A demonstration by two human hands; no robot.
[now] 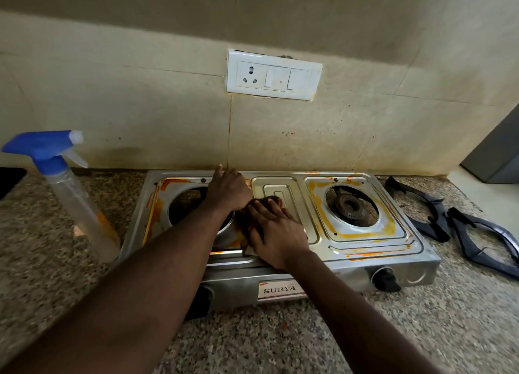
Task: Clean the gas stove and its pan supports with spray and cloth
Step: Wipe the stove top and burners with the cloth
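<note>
The light is dim and warm, soft and even, and the top of the frame falls into murky shadow. My forearms read dark and smeared with motion blur at the lower left. Pale glare streaks the steel stove (365, 261) near frame centre. The wide lens bends the counter (421, 331) and wall lines toward the edges.

Single head-worn wide-angle view, forward and down, close over the stove (365, 250) against the wall (140, 92).
</note>
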